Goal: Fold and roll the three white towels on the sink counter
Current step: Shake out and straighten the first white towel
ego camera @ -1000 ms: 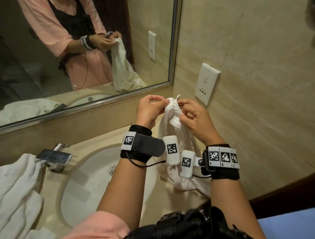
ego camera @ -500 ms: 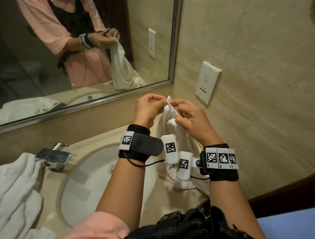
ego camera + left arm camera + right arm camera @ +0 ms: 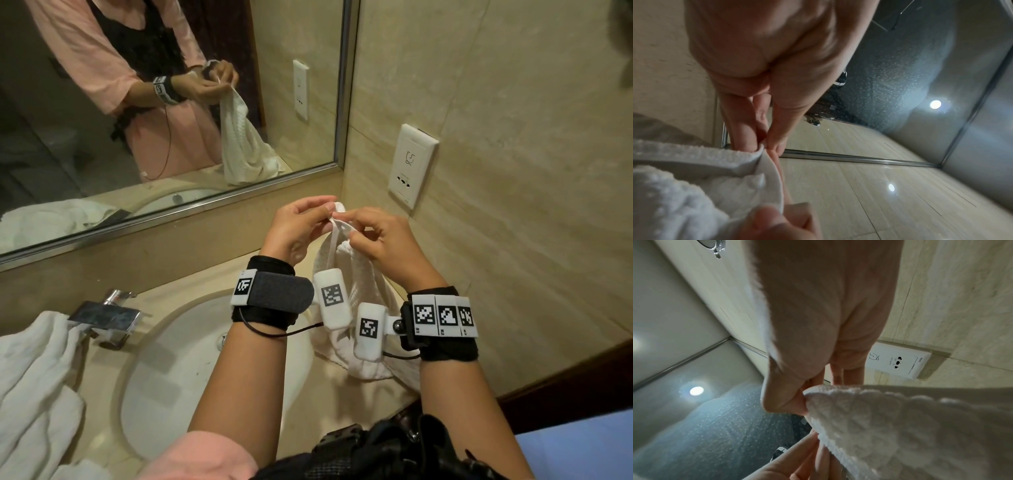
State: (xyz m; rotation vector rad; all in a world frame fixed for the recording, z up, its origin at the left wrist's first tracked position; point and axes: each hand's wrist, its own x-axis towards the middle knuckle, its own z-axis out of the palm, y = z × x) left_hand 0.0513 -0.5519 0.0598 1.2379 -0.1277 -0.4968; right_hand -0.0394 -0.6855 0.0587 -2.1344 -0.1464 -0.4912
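A white waffle-weave towel [image 3: 356, 274] hangs bunched from both hands above the right end of the sink counter [image 3: 191, 284], its lower end resting on the counter. My left hand [image 3: 305, 219] pinches the towel's hem [image 3: 764, 152] near the top. My right hand [image 3: 370, 236] pinches the same edge [image 3: 818, 395] just beside it, thumb against fingertips. The two hands are nearly touching. More white towel [image 3: 37, 387] lies heaped at the left of the basin, draped by the faucet.
A white oval basin [image 3: 164, 370] fills the counter's middle, with a chrome faucet [image 3: 106, 315] at its back left. A mirror [image 3: 164, 102] runs along the back wall. A wall socket [image 3: 411, 164] sits on the tiled right wall close to my hands.
Both hands have worked along the towel's top edge; the bunched corner has been drawn out into a thin hem stretched between them. The towel hangs much as before.
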